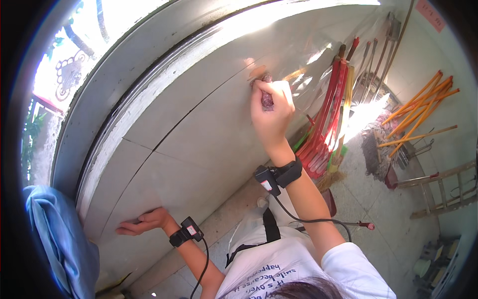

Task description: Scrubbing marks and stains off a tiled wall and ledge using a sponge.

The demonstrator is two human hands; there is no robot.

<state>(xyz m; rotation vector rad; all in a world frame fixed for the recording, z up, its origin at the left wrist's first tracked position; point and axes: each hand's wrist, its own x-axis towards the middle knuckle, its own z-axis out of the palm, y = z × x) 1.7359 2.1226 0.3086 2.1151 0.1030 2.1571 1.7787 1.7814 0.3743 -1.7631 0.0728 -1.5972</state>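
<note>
My right hand [273,112] is closed around a crumpled dark reddish-purple cloth or scrubber [267,98], holding it against the tiled wall [201,138] beside an orange-brown patch [257,71]. Lower down at the left, my left hand [143,222] is close to the same wall, its fingers loosely curled and apart with nothing seen in them; whether it touches the tiles I cannot tell. Each wrist wears a black strap with a small cabled device.
Blue fabric [61,243] hangs at the far left by the window sill [123,123]. Red-handled brooms [330,112] lean at the right. Beyond them are mops with orange handles [422,108] and a ladder [442,190]. A dustpan [329,202] is near my right forearm.
</note>
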